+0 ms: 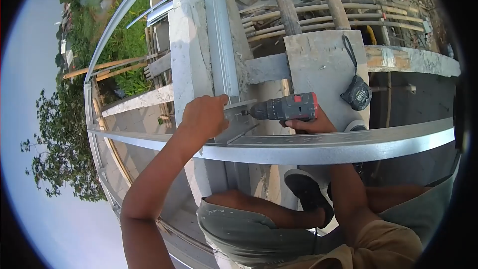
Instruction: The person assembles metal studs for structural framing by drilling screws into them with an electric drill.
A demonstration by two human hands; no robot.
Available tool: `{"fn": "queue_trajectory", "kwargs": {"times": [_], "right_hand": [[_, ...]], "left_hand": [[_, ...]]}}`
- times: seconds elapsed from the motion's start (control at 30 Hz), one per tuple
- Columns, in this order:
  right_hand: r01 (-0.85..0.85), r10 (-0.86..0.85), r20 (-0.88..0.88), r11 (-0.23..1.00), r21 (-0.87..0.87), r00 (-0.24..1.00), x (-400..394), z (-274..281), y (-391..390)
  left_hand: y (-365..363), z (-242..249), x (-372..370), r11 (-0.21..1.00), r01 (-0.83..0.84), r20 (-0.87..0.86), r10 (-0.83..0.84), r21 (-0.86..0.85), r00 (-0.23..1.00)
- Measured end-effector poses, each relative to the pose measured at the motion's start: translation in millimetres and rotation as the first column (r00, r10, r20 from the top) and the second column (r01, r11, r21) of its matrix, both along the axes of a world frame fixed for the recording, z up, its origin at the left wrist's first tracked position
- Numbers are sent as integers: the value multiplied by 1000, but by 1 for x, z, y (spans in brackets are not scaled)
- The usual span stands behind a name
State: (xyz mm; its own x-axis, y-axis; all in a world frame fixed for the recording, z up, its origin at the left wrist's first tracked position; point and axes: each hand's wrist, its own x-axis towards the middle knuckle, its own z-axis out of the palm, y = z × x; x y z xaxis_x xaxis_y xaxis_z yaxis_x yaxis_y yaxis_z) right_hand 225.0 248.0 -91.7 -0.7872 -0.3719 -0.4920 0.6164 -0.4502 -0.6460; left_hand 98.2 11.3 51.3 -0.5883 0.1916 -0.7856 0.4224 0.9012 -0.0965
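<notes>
My right hand point(318, 123) is wrapped round the grip of a black and red cordless drill point(284, 108), which lies level and points left. Its chuck is close to a thin metal bracket point(241, 104) on the steel channel. My left hand point(205, 117) is closed, with thumb and forefinger pinching the bracket's near end; part of the bracket is hidden by the fingers. A galvanized steel channel point(222, 40) runs along the top of the concrete beam point(187, 45). A second steel beam point(308, 147) crosses over both of my forearms.
A tape measure point(357, 92) with a wrist strap lies on a board point(318, 57) at right. Wooden poles point(285, 2) and bamboo lie beyond. My shoe point(306, 189) is below the steel beam. Open drops flank the concrete beam, with greenery point(132, 32) far below left.
</notes>
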Motion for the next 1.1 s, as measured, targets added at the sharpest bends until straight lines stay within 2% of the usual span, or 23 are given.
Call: {"fn": "queue_trajectory", "kwargs": {"times": [0.13, 0.23, 0.3, 0.43, 0.53, 0.6, 0.63, 0.7, 0.83, 0.93, 1.0, 1.03, 1.1], "right_hand": [[54, -53, -44, 998, 16, 998, -2, 2, -6], [5, -6, 26, 1000, 19, 1000, -2, 3, -6], [-34, 38, -30, 994, 106, 999, -3, 5, -7], [-61, 71, -96, 993, 101, 993, -8, 8, -5], [-113, 119, -94, 992, 62, 988, -11, 10, -3], [-72, 67, -97, 996, -53, 993, -12, 11, -5], [-79, 74, -102, 996, -51, 992, -12, 13, -7], [-70, 83, -120, 991, 113, 989, -12, 17, -6], [-154, 178, -97, 964, 217, 979, -18, 25, -4], [-148, 163, -33, 952, 269, 986, -20, 25, -7], [-131, 167, -79, 933, 335, 983, -19, 19, -7], [-154, 186, -65, 930, 332, 980, -15, 17, -8], [-64, 64, 5, 976, 208, 998, -14, 13, -12]], "left_hand": [[3, 3, 1, 1000, -28, -17, 28, 0, 999], [4, 2, 2, 1000, 5, -28, -5, -16, 1000], [3, 1, 3, 1000, 2, -41, -2, 2, 999], [-4, -2, 6, 999, -1, -75, 5, 55, 997], [-5, -1, 9, 996, 0, -109, 10, 88, 994], [-7, -2, 11, 993, -8, -130, 24, 116, 991], [-9, -2, 12, 990, -12, -144, 32, 138, 989], [-9, 0, 14, 992, -1, -161, 22, 128, 987], [-11, 3, 18, 983, -26, -206, 63, 180, 977], [-18, -6, 24, 965, -43, -272, 115, 259, 955], [-21, -10, 23, 959, -43, -269, 121, 279, 956], [-22, -10, 24, 957, -25, -273, 107, 288, 956], [-23, -11, 23, 959, -40, -264, 117, 279, 958]]}}
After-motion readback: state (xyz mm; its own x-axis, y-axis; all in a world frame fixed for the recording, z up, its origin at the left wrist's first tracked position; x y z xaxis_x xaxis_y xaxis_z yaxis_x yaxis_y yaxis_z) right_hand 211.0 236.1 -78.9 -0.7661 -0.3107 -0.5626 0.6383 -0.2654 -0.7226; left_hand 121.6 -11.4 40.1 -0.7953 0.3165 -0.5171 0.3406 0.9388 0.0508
